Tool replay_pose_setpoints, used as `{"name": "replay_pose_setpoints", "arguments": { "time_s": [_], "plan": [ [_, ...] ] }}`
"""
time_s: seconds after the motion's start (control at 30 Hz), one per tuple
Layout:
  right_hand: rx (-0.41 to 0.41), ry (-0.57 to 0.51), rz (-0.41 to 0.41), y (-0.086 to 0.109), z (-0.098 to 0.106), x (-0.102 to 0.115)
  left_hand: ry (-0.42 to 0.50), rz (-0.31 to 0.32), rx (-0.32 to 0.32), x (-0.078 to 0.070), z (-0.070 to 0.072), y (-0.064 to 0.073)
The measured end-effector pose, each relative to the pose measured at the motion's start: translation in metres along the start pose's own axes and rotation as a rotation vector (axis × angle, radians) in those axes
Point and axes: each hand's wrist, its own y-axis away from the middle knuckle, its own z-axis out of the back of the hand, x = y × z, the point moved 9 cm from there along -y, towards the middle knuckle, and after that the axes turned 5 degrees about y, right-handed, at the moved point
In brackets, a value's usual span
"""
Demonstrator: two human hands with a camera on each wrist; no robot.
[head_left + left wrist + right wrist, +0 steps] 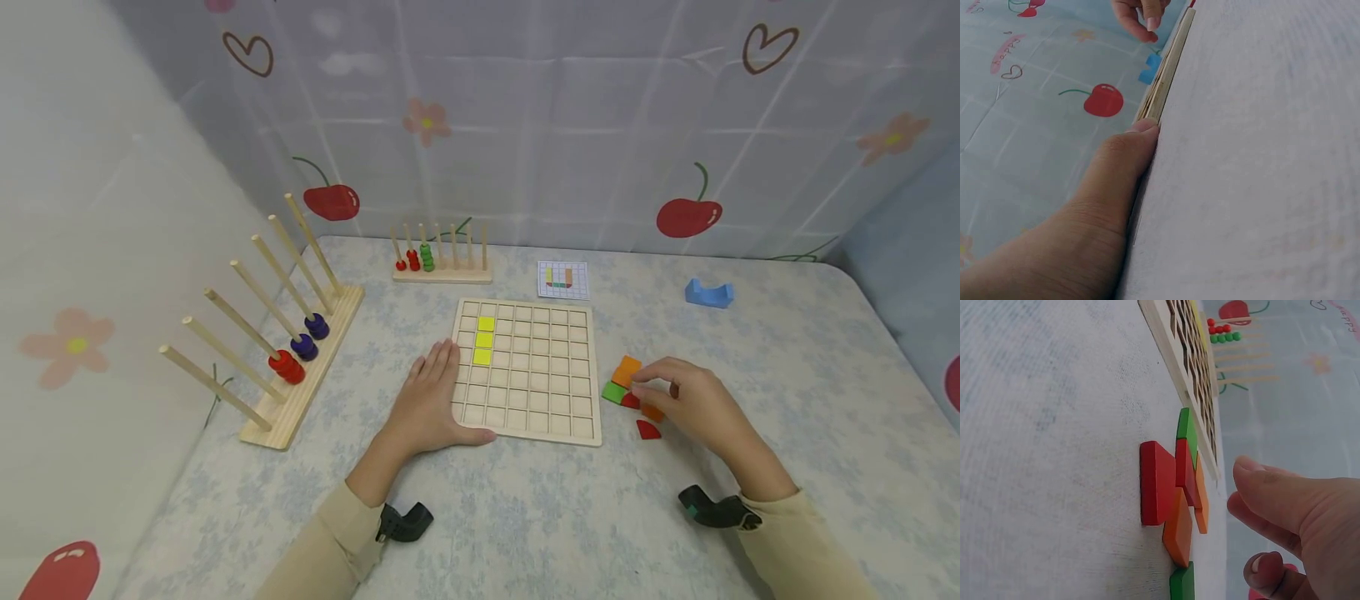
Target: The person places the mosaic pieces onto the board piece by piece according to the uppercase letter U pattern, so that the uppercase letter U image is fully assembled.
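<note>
A wooden grid board (pixel 536 400) lies on the table with three yellow square tiles (pixel 483 340) in one column of its cells. My left hand (pixel 425 400) rests spread at the board's left edge, its thumb along the near corner. Right of the board, my right hand (pixel 693 400) hovers over loose tiles, thumb and forefinger close together. No tile shows between those fingers in the right wrist view. Below them lie orange tiles (pixel 627 369), red quarter-round tiles (pixel 648 430) and a green tile (pixel 614 392). Another green tile (pixel 1182 582) appears in the right wrist view.
On the left stands a large peg rack (pixel 345 304) with red and blue rings. Behind the board are a smaller peg rack (pixel 442 276) with red and green beads and a pattern card (pixel 564 281). A blue curved block (pixel 708 293) sits at the back right.
</note>
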Motion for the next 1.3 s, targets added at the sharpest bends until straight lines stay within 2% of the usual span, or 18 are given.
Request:
{"name": "replay_pose_setpoints", "arguments": {
  "time_s": [0.6, 0.93, 1.1, 1.3],
  "plan": [
    [0.087, 0.018, -0.02, 0.004, -0.015, -0.008, 0.01, 0.01, 0.006, 0.001, -0.002, 0.0],
    [0.085, 0.06, -0.056, 0.002, -0.017, -0.011, 0.014, 0.004, -0.002, 0.001, -0.001, 0.0],
    [0.095, 0.04, -0.065, 0.002, -0.017, -0.013, 0.017, -0.002, -0.016, 0.0, 0.0, 0.001],
    [0.083, -0.013, -0.047, 0.0, -0.018, -0.012, 0.012, 0.005, -0.002, 0.0, -0.001, 0.001]
  ]
}}
